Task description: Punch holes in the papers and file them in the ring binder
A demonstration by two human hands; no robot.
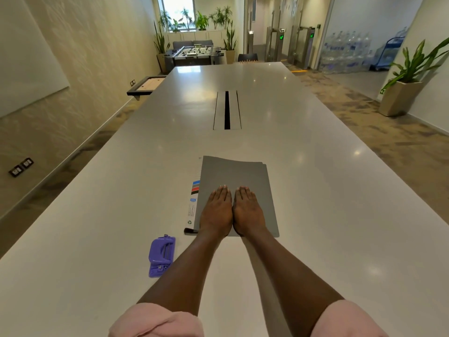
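A grey ring binder (237, 173) lies closed and flat on the white table (97, 215), straight ahead of me. Under its left edge a white sheet or label strip (193, 205) with blue, red and black marks sticks out. My left hand (217, 211) and my right hand (247, 211) rest palm down, side by side, on the binder's near half, fingers flat and holding nothing. A purple hole punch (161, 255) sits on the table to the left of my left forearm, apart from the binder.
A cable slot (227, 110) with a black gap runs along the table's middle, beyond the binder. The table's left edge drops to a carpeted floor beside a wall. A potted plant (403, 88) stands on the floor at the right.
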